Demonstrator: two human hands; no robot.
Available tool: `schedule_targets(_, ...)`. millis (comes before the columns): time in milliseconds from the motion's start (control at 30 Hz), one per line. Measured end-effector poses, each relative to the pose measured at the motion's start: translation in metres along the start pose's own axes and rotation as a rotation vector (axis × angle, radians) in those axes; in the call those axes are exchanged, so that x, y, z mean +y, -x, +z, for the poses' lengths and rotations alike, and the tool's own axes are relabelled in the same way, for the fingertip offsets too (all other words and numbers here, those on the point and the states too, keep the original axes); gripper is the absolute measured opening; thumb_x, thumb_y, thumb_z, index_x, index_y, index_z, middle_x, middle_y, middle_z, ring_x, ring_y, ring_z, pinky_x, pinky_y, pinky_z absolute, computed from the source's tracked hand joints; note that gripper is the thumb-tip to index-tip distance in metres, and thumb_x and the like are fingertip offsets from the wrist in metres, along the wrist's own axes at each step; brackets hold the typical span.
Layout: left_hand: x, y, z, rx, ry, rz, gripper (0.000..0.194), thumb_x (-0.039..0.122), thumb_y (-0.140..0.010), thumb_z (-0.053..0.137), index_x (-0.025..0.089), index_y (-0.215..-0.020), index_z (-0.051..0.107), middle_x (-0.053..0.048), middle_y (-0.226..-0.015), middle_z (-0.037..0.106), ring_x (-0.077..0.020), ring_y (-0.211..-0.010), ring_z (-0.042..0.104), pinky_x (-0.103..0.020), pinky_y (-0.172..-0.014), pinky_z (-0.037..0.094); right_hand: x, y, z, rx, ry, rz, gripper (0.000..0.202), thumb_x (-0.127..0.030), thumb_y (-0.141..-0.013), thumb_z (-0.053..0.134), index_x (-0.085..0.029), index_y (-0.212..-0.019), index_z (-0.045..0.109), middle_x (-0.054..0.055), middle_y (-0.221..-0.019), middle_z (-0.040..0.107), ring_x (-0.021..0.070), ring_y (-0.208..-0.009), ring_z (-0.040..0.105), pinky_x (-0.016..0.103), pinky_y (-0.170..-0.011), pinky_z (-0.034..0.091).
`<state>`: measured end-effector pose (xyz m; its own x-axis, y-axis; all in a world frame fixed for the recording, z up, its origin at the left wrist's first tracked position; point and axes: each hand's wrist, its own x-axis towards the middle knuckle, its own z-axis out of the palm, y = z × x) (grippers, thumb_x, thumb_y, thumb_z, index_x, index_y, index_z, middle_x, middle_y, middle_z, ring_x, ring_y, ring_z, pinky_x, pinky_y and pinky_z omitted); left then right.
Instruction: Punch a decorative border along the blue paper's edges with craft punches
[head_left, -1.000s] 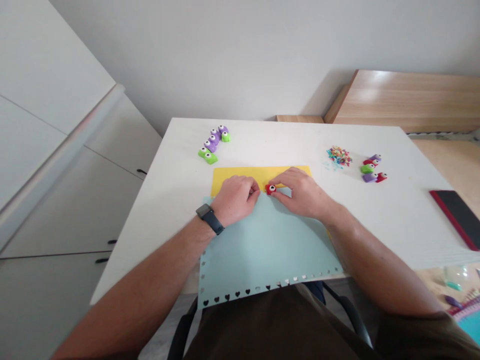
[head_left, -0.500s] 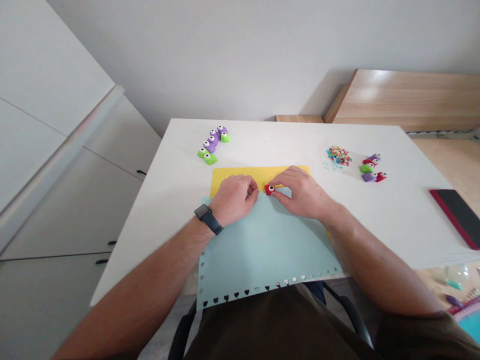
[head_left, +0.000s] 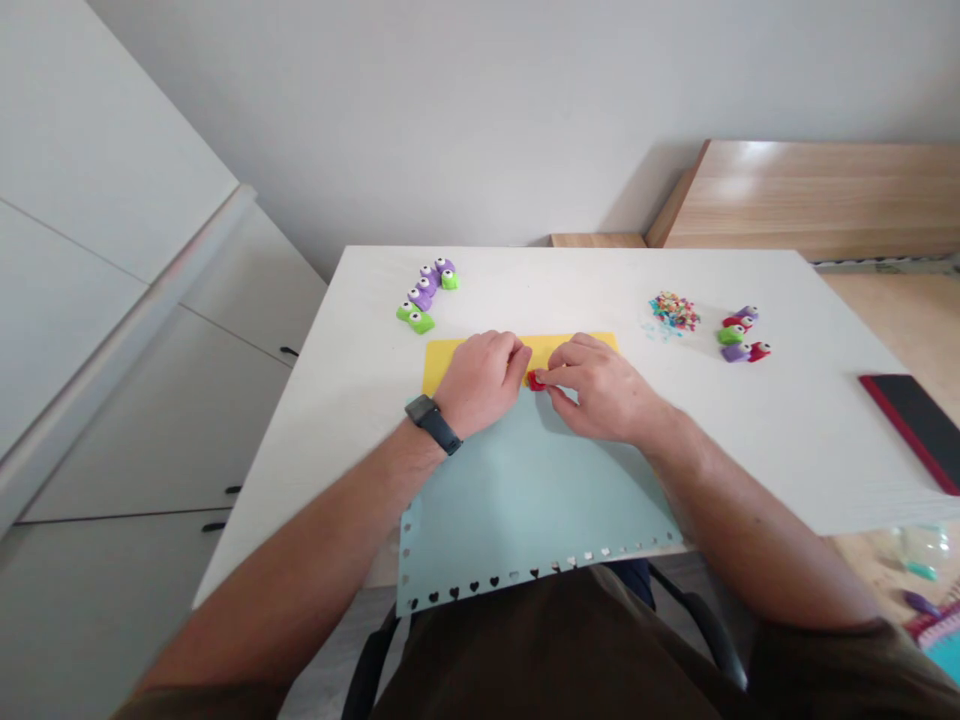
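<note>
A small red clay piece (head_left: pixel 535 381) is near the middle of the table, on the seam between a yellow sheet (head_left: pixel 444 362) and a light blue sheet (head_left: pixel 536 480) with shapes punched along its edge. My right hand (head_left: pixel 596 390) has its fingertips closed on the red piece and covers the eye on top. Just left of it is my left hand (head_left: pixel 484 378), its thumb and fingers pressed together. Whatever those left fingers hold, if anything, is hidden. A dark watch (head_left: pixel 433 423) is on the left wrist.
Purple and green clay pieces with eyes (head_left: pixel 424 293) lie at the back left. At the right are a pile of tiny colourful bits (head_left: pixel 676 311) and several more eyed clay pieces (head_left: pixel 739 335). A dark red-edged tablet-like object (head_left: pixel 916 425) is at the far right edge.
My left hand has moved right and slightly away from me, nearer the red clay piece. My right fingertips have shifted over its top, covering the eye that showed before.
</note>
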<state>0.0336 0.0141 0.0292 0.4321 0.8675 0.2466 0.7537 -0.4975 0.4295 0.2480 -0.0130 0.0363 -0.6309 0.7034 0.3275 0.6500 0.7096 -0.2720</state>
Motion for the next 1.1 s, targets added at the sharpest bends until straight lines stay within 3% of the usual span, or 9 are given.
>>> schedule_targets(300,0.015,-0.029,0.008,-0.165,-0.203,0.103,0.039,0.035,-0.11,0.039,0.017,-0.093,0.069,-0.013,-0.095,0.074,-0.0267,-0.091,0.069,-0.039,-0.082,0.049,0.001,0.0,0.001,-0.053,-0.011,0.007,0.022,-0.018,-0.093,0.06,-0.017,-0.095,0.081,0.011,-0.096,0.073,0.024,-0.089,0.063,0.039,-0.087,0.051)
schedule_targets(667,0.003,-0.041,0.021,-0.304,-0.267,0.212,0.037,0.031,-0.109,0.039,0.017,-0.102,0.072,-0.013,-0.103,0.075,-0.0257,-0.097,0.072,-0.038,-0.088,0.051,0.003,-0.001,0.004,-0.09,-0.025,0.014,0.022,-0.017,-0.096,0.06,-0.016,-0.095,0.082,0.011,-0.093,0.075,0.0222,-0.084,0.067,0.035,-0.08,0.05)
schedule_targets(1100,0.007,-0.045,0.018,-0.386,-0.259,0.217,0.032,0.029,-0.108,0.04,0.018,-0.101,0.069,-0.013,-0.099,0.077,-0.0294,-0.09,0.074,-0.037,-0.075,0.048,0.003,-0.003,0.003,-0.134,-0.036,-0.002,0.025,-0.016,-0.096,0.057,-0.015,-0.085,0.079,0.012,-0.092,0.076,0.0218,-0.084,0.067,0.035,-0.08,0.05)
